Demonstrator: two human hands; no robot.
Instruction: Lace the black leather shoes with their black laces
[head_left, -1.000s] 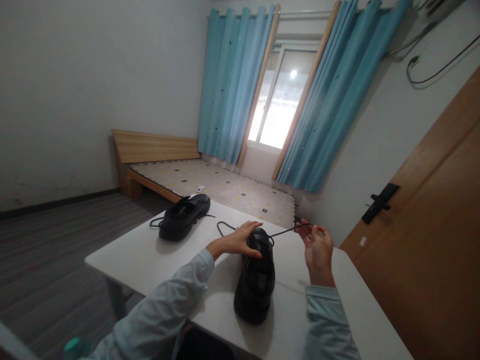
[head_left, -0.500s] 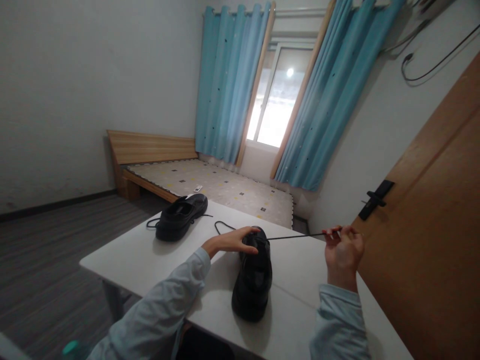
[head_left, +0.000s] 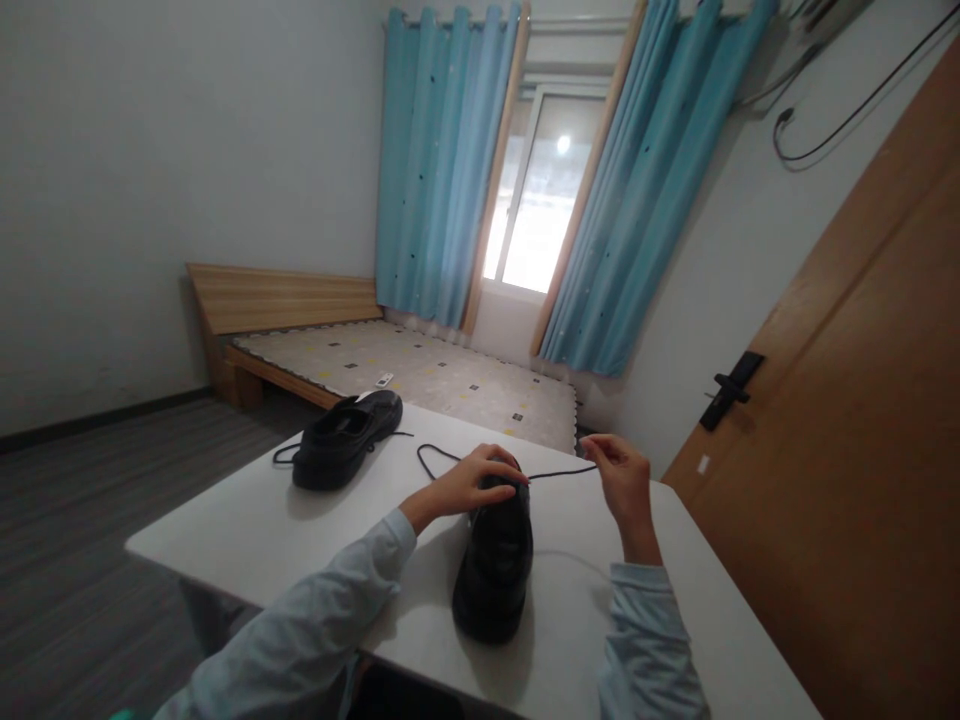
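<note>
A black lace-up shoe [head_left: 491, 582] stands on the white table [head_left: 405, 600], its heel toward me. My left hand [head_left: 474, 480] is closed over the shoe's front, thumb and fingers on the lacing area, which they partly hide. From there a black shoelace [head_left: 559, 473] runs to the right, sagging slightly. Its far end is pinched between the fingertips of my right hand [head_left: 626, 490], held above the table's right part. Another loop of lace [head_left: 426, 462] lies left of the shoe. The second black shoe [head_left: 331, 448] rests at the table's left, its laces loose.
Beyond the table is a wooden bed [head_left: 285, 302] with a patterned mattress [head_left: 442, 378], on which a small white object [head_left: 385, 380] lies. A wooden door [head_left: 840, 400] with a black handle [head_left: 731, 390] stands close on the right. Blue curtains [head_left: 450, 170] flank the window.
My right hand has come left, nearer the shoe, and turned. The lace was straight and taut, and now it hangs slacker. My left hand has stayed on the shoe. The view has shifted slightly.
</note>
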